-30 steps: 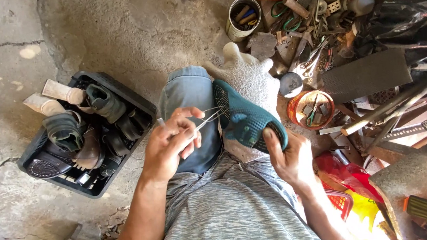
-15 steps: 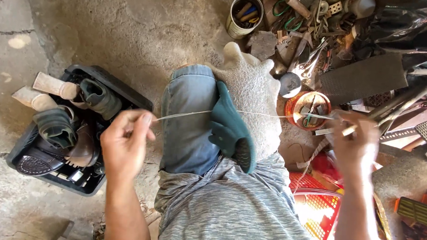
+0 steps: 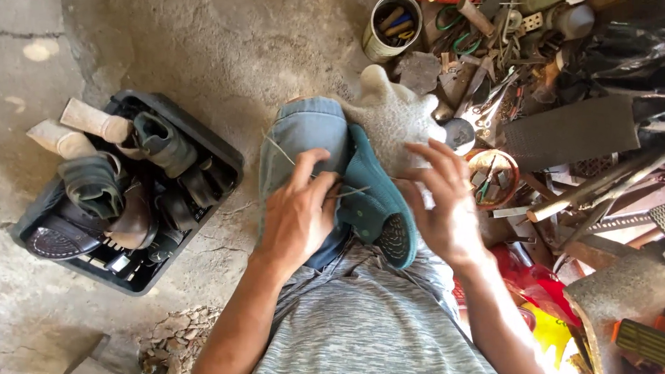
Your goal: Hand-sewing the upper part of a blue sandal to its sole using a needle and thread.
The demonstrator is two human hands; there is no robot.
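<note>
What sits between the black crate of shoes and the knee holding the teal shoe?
Bare concrete floor only; nothing lies between the black crate and the jeans-clad knee in the head view.

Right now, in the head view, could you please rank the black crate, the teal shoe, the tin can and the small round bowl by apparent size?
1. black crate
2. teal shoe
3. tin can and small round bowl: look about alike, so I will not rank them.

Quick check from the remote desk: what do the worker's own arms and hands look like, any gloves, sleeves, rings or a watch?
Both hands are bare: no gloves on the left hand or the right hand. No rings, watch or wristband show. Both forearms are uncovered up to the frame's lower edge, so no sleeves appear there. The grey heathered shirt covers the torso between the arms.
</note>
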